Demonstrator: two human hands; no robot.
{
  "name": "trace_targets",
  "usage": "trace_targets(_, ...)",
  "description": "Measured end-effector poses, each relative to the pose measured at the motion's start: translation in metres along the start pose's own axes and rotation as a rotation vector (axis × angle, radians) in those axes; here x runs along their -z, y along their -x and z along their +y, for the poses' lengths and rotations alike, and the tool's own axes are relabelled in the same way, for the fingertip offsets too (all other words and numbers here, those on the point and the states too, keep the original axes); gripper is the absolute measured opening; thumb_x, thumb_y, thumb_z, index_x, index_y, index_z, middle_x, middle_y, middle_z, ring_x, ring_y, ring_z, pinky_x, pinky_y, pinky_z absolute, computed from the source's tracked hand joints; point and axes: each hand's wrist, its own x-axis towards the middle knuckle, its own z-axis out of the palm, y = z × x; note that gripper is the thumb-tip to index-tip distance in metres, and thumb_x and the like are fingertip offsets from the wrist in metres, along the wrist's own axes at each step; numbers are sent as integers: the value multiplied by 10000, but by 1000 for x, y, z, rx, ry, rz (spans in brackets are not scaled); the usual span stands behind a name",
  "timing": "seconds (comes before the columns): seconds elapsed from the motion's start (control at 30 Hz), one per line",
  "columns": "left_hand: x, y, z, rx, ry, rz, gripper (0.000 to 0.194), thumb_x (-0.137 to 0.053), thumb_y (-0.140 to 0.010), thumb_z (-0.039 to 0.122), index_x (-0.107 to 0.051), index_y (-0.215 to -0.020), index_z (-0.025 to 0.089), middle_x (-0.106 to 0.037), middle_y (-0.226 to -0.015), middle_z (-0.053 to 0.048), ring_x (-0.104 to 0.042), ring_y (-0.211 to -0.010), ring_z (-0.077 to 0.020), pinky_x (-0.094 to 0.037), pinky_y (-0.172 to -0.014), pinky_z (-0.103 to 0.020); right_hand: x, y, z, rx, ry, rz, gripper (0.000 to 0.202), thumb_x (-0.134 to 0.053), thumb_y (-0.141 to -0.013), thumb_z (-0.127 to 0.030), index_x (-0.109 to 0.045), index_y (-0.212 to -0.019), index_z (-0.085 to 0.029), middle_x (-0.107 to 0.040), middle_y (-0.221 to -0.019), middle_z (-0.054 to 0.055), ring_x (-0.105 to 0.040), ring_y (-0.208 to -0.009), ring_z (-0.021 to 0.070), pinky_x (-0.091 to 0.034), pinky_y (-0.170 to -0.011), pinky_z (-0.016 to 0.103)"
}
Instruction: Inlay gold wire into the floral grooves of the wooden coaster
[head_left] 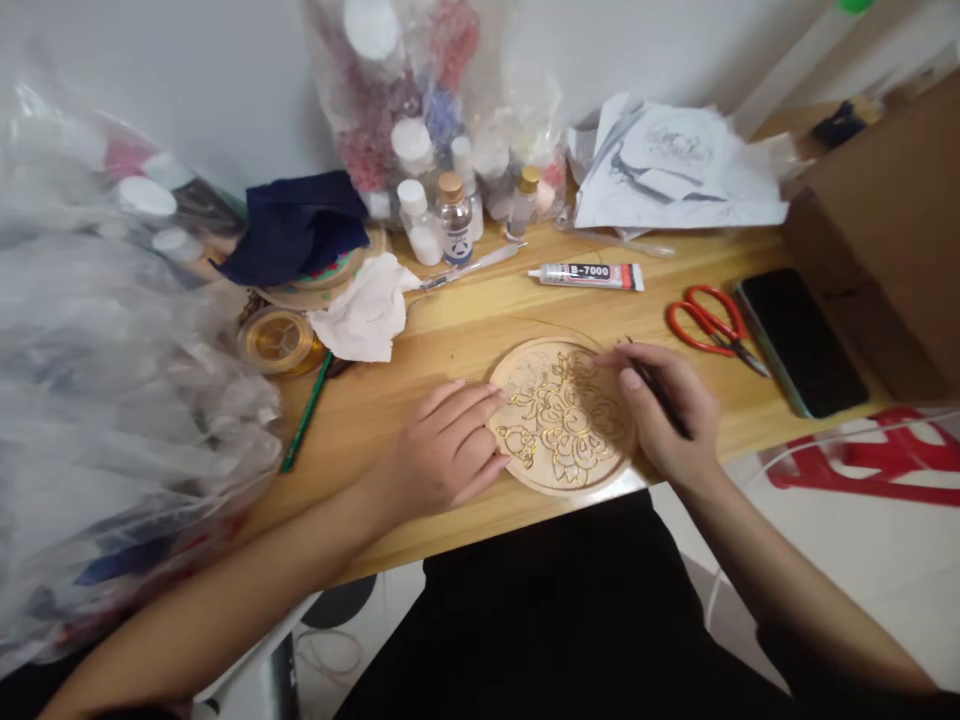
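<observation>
A round wooden plate (517,475) with a raised rim lies near the table's front edge. Gold wire (574,420) outlines a flower pattern on its face, and faint drawn lines show at its upper left. My left hand (454,445) rests on the plate's left rim, fingers stretched out and lying over the edge. At the right rim, my right hand (671,400) is closed round slim dark tweezers (660,393), partly hidden by the fingers. A thin loose wire (551,325) arcs from near the right fingertips over the table behind the plate.
Behind lie a B-7000 glue tube (592,275), small bottles (454,220) and papers (675,170). Red-handled scissors (712,320) and a phone (802,340) are at right. A wire spool (277,340), green pencil (307,410), crumpled tissue (371,305) and plastic bags (112,400) sit left.
</observation>
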Motion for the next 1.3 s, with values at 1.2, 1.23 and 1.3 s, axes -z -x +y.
trace_targets(1.2,73,-61,49,373,359,3,238,-570,-831,135,-388,-699,214,-549,-1392,-187,-653,-1152,-244,-589,-847,-334,-14,23,-16,-206,-102,-68,306,-494,-947,-210,-463,-1247,-267,-548,-976,34,-578,-875,156,-521,-761,327)
trace_targets(1.23,76,-63,50,336,303,-8,270,-566,-824,126,-371,-659,215,-571,-1372,-177,-687,-1081,-237,-597,-785,-324,-12,22,-18,-207,-128,-77,295,-493,-949,-208,-474,-1238,-267,-556,-972,32,-583,-876,152,-526,-759,319)
trace_targets(1.3,77,-64,52,288,234,-14,298,-553,-824,118,-362,-617,215,-614,-1326,-157,-727,-928,-202,-596,-688,-305,-8,19,-22,-204,-148,-67,263,-497,-951,-210,-504,-1208,-262,-577,-964,28,-595,-875,145,-536,-761,311)
